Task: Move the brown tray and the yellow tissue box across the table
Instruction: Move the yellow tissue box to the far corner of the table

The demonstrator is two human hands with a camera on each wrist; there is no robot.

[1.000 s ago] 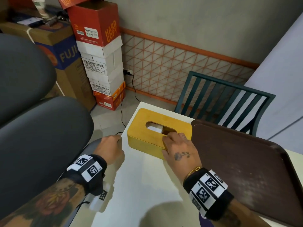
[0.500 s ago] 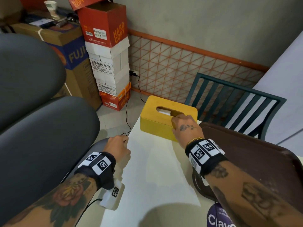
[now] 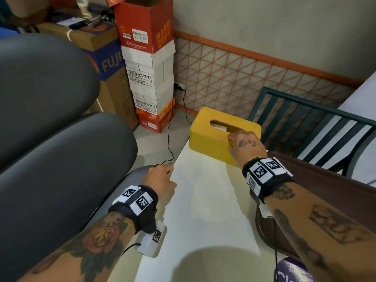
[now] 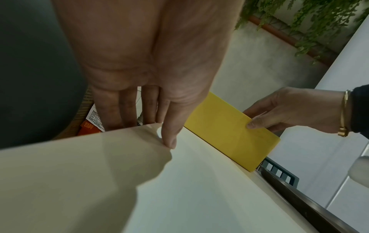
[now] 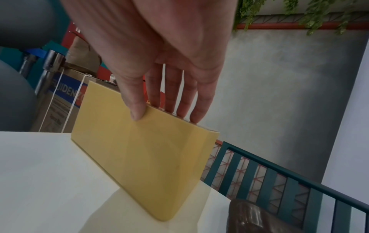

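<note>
Yellow tissue box, at far corner of table just beside brown tray, is pinched by right hand, thumb on front, fingers over top, likely for sliding; left hand is rested slack on table edge, nothing held, probably as brace.

Yellow tissue box reads smooth and matt; brown tray dark, with a slight sheen. Pale worktop smooth, faintly glossy. Cardboard boxes behind, dull, paper-labelled.

Grey plastered wall carries orange lattice skirting, photocopy-paper cartons stand stacked on the tiled floor, 1 teal slatted chair sits beyond the white table, a grey padded seat stands left.
</note>
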